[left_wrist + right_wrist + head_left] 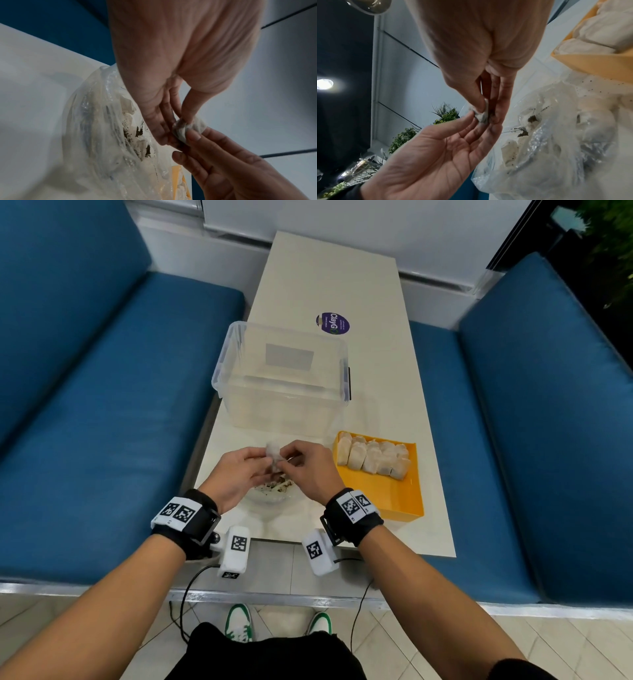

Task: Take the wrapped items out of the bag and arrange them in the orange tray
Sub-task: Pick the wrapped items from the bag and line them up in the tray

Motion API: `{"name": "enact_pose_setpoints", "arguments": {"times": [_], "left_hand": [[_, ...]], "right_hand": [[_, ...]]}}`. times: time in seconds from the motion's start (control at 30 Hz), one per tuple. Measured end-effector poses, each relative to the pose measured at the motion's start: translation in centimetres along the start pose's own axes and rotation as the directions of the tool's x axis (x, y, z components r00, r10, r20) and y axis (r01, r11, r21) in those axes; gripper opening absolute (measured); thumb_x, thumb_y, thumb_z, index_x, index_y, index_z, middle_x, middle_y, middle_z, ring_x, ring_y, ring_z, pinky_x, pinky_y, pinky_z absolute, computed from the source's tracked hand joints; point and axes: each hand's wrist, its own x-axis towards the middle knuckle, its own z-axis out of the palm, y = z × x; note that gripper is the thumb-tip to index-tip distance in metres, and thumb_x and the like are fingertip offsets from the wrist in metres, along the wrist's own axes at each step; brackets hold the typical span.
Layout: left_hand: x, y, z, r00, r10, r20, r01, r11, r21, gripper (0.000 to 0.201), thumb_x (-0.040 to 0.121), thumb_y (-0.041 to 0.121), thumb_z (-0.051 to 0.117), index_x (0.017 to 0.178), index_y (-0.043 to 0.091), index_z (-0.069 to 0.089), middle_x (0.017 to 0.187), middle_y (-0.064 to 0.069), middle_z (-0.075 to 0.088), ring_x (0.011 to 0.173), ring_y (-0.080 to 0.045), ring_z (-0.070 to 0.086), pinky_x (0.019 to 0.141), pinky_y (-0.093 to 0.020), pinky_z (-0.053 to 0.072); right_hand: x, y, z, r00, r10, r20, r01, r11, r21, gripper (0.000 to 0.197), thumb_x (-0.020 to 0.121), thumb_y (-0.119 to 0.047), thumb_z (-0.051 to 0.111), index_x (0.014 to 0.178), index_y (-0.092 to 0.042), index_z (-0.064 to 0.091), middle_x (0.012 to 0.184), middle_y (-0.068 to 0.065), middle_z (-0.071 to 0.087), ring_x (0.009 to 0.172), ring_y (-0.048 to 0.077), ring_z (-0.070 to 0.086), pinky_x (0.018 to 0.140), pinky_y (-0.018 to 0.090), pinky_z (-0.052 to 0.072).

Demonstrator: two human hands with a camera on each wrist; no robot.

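Note:
A small white wrapped item (273,453) is up above the clear plastic bag (274,495), held between both hands. My left hand (263,461) pinches it between thumb and fingers (178,128). My right hand (288,461) pinches the same wrapped item (482,115) from the other side with its thumb pressed on it (488,114). The bag (111,135) lies crumpled on the table below, with more white wrapped pieces and dark crumbs inside (556,135). The orange tray (394,498) sits to the right, with several wrapped items (373,457) lined up at its far end.
A large clear plastic box (284,378) stands just beyond the hands. A purple round sticker (333,322) is on the white table (325,268) behind it. Blue padded benches (102,405) flank the table on both sides. The tray's near half is bare.

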Motion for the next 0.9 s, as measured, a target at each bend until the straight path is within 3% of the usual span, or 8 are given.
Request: {"name": "enact_pose_setpoints", "arguments": {"times": [0.07, 0.13, 0.27, 0.43, 0.57, 0.67, 0.77, 0.9], "left_hand": [[0.0, -0.1, -0.1, 0.999, 0.020, -0.025, -0.020, 0.999, 0.027, 0.024, 0.099, -0.002, 0.062, 0.123, -0.007, 0.060, 0.111, -0.026, 0.071, 0.093, -0.031, 0.074, 0.088, -0.040, 0.063], [0.0, -0.2, -0.2, 0.998, 0.042, -0.041, -0.040, 0.997, 0.062, 0.022, 0.098, -0.003, 0.064, 0.119, -0.005, 0.061, 0.111, -0.027, 0.071, 0.093, -0.031, 0.074, 0.084, -0.039, 0.065], [-0.4, -0.2, -0.1, 0.992, 0.116, -0.048, -0.105, 0.977, 0.188, 0.015, 0.095, -0.003, 0.068, 0.109, 0.003, 0.066, 0.102, -0.019, 0.074, 0.086, -0.026, 0.075, 0.077, -0.032, 0.064], [-0.1, -0.5, -0.4, 0.984, 0.175, -0.038, -0.156, 0.941, 0.301, 0.024, 0.089, 0.000, 0.076, 0.111, 0.008, 0.069, 0.095, -0.013, 0.077, 0.079, -0.024, 0.075, 0.078, -0.034, 0.062], [0.0, -0.7, -0.5, 0.986, 0.165, -0.009, -0.155, 0.942, 0.296, 0.029, 0.087, 0.004, 0.080, 0.114, 0.007, 0.072, 0.101, -0.014, 0.078, 0.086, -0.024, 0.075, 0.086, -0.037, 0.062], [0.1, -0.9, -0.6, 0.982, 0.187, -0.027, -0.169, 0.933, 0.319, 0.020, 0.088, 0.006, 0.079, 0.108, 0.006, 0.076, 0.098, -0.013, 0.079, 0.087, -0.027, 0.076, 0.090, -0.041, 0.061], [0.3, -1.0, -0.8, 0.978, 0.203, -0.053, -0.175, 0.929, 0.325, 0.020, 0.086, 0.006, 0.081, 0.106, 0.008, 0.077, 0.099, -0.012, 0.079, 0.089, -0.031, 0.076, 0.087, -0.039, 0.062], [0.2, -1.1, -0.7, 0.977, 0.211, -0.019, -0.192, 0.922, 0.337, 0.021, 0.088, 0.003, 0.079, 0.108, 0.009, 0.077, 0.100, -0.010, 0.080, 0.093, -0.031, 0.076, 0.082, -0.033, 0.062]], "right_hand": [[0.1, 0.1, 0.0, 1.000, 0.010, 0.018, -0.010, 1.000, 0.003, 0.009, 0.085, -0.019, 0.077, 0.088, -0.024, 0.069, 0.081, -0.005, 0.071, 0.075, 0.015, 0.071, 0.070, 0.032, 0.060], [0.0, -0.1, -0.2, 1.000, -0.006, 0.027, 0.006, 1.000, -0.025, 0.008, 0.087, -0.025, 0.076, 0.091, -0.023, 0.070, 0.087, -0.006, 0.072, 0.077, 0.011, 0.070, 0.068, 0.024, 0.055], [0.3, -0.9, -0.7, 1.000, 0.003, 0.014, -0.003, 0.999, -0.048, 0.035, 0.088, -0.048, 0.073, 0.109, -0.020, 0.072, 0.099, -0.007, 0.071, 0.083, 0.008, 0.067, 0.069, 0.013, 0.050], [1.0, -1.2, -1.0, 0.996, -0.066, -0.053, 0.065, 0.998, -0.020, 0.010, 0.089, -0.028, 0.076, 0.094, -0.019, 0.077, 0.087, -0.006, 0.075, 0.074, 0.006, 0.063, 0.070, 0.017, 0.049], [0.7, -1.5, -1.1, 0.991, -0.109, -0.074, 0.112, 0.993, 0.039, 0.007, 0.088, -0.021, 0.076, 0.091, -0.015, 0.078, 0.084, -0.005, 0.075, 0.076, 0.009, 0.066, 0.071, 0.018, 0.051], [0.3, -1.9, -1.4, 0.984, -0.162, -0.069, 0.164, 0.986, 0.020, 0.006, 0.088, -0.024, 0.077, 0.090, -0.019, 0.078, 0.086, -0.008, 0.073, 0.076, 0.008, 0.063, 0.068, 0.013, 0.045], [0.1, -2.2, -1.6, 0.985, -0.170, -0.020, 0.170, 0.985, -0.033, 0.009, 0.084, -0.034, 0.079, 0.086, -0.025, 0.078, 0.088, -0.008, 0.070, 0.074, 0.010, 0.062, 0.069, 0.022, 0.050], [0.2, -2.1, -1.5, 0.989, -0.140, -0.045, 0.139, 0.990, -0.013, 0.009, 0.084, -0.030, 0.080, 0.085, -0.022, 0.076, 0.085, -0.009, 0.070, 0.071, 0.013, 0.061, 0.070, 0.030, 0.054]]}}
